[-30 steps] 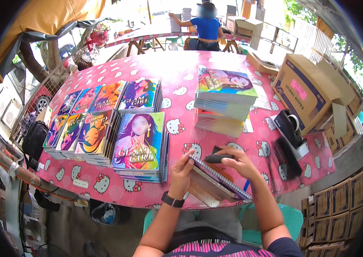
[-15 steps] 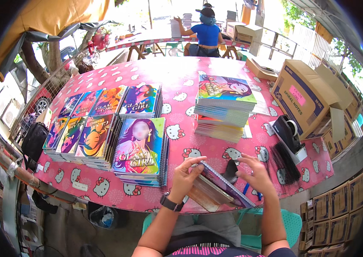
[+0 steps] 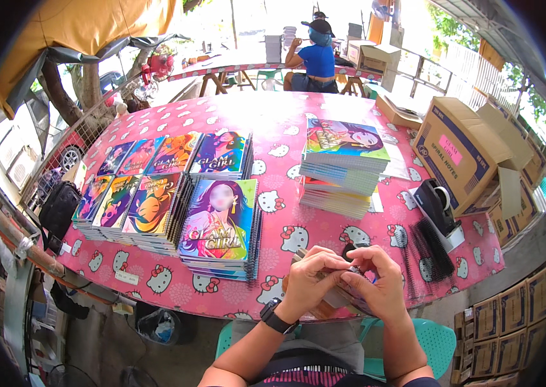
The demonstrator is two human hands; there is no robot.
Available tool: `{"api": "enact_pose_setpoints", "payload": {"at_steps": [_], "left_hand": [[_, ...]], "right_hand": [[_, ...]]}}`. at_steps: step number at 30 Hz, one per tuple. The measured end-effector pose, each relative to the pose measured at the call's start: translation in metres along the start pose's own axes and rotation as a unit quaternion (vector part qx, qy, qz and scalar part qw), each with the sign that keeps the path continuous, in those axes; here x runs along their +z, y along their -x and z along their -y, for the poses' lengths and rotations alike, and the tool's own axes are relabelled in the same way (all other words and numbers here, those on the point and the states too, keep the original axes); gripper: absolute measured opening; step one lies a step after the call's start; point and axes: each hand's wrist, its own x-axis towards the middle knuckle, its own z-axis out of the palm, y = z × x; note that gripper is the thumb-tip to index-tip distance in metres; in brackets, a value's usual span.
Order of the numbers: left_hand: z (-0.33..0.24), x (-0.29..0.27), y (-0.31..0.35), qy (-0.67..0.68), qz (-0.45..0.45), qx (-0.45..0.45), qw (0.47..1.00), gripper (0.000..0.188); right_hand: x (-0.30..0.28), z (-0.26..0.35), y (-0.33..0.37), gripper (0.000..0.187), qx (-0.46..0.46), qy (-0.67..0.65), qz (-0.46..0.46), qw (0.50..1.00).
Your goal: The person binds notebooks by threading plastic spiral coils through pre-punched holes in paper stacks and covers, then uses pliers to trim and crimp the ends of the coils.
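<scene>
At the table's near edge both my hands come together over a spiral notebook (image 3: 358, 298), mostly covered by my fingers. My left hand (image 3: 315, 280), with a dark watch on its wrist, is closed on the notebook's upper end. Opposite it, my right hand (image 3: 379, 280) pinches at the same end, thumbs nearly touching; the exact spot gripped is hidden. Under them lies a worn brownish board or block (image 3: 324, 309), partly covered. A dark tool (image 3: 352, 248) shows just beyond my fingers.
Stacks of colourful notebooks (image 3: 218, 222) stand at left, another stack (image 3: 340, 161) beyond my hands. To the right lie black spiral coils (image 3: 433, 248), a brush (image 3: 400, 238), and a white-and-black tape dispenser (image 3: 437, 203) by an open carton (image 3: 460, 155). A co-worker (image 3: 318, 58) sits at the far table.
My right hand has moved in from beside the notebook to its upper end, meeting my left. The notebook is now more hidden. The co-worker's raised arm has drawn in.
</scene>
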Motion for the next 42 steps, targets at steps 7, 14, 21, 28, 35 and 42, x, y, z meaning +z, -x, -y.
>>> {"api": "enact_pose_setpoints", "payload": {"at_steps": [7,14,21,28,35,42], "left_hand": [[-0.001,0.002,0.004,-0.008,0.005,-0.003,1.0,0.018],[0.01,0.004,-0.001,-0.025,0.032,-0.003,0.999,0.025],[-0.012,-0.056,-0.021,-0.067,-0.169,0.0,0.983,0.022],[-0.07,-0.162,-0.14,-0.368,-0.138,0.108,0.913,0.033],[0.097,-0.18,-0.121,-0.633,0.166,-0.112,0.748,0.048],[0.069,-0.166,-0.128,-0.597,0.131,-0.051,0.79,0.055]], "right_hand": [[0.0,0.001,0.003,0.017,-0.09,0.085,-0.032,0.992],[0.002,-0.004,0.0,0.015,-0.185,0.147,-0.041,0.971],[-0.043,0.001,-0.013,0.067,-0.143,0.07,-0.108,0.981],[-0.058,-0.042,0.0,0.023,0.043,0.035,-0.127,0.99],[-0.032,-0.09,-0.006,0.019,0.075,0.053,-0.05,0.995],[-0.069,-0.155,-0.123,0.033,0.116,-0.004,-0.189,0.975]]}}
